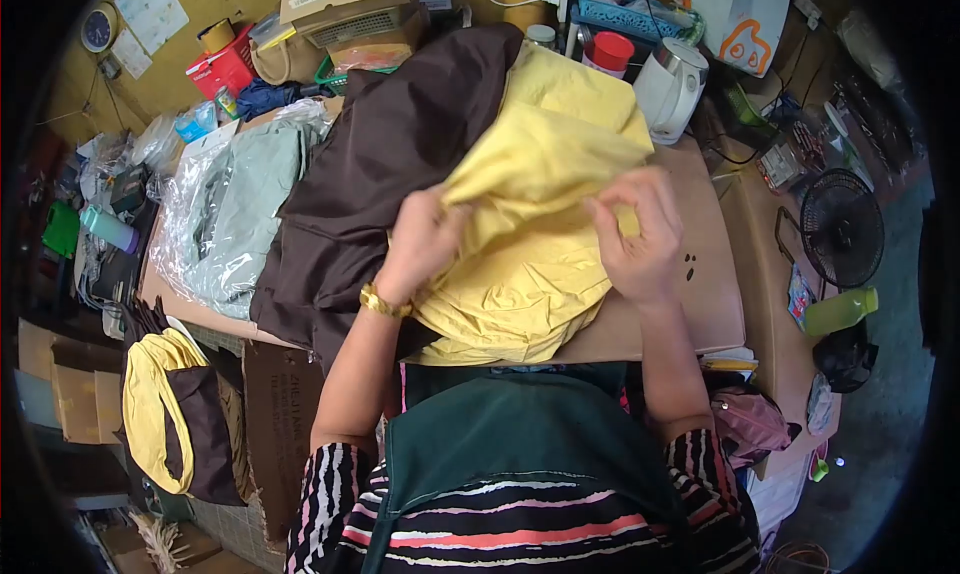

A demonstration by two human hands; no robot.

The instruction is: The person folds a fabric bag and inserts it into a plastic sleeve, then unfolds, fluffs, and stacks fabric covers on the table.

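the left hand [424, 242] pinches yellow cloth [540, 124] beside brown cloth [400, 124]; the right hand [640, 236] curls narrow over it, whether gripping i can't tell.

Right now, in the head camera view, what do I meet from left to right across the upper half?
Turquoise bottle, grey-green cloth in clear plastic, dark brown cloth, yellow cloth, white kettle, black fan.
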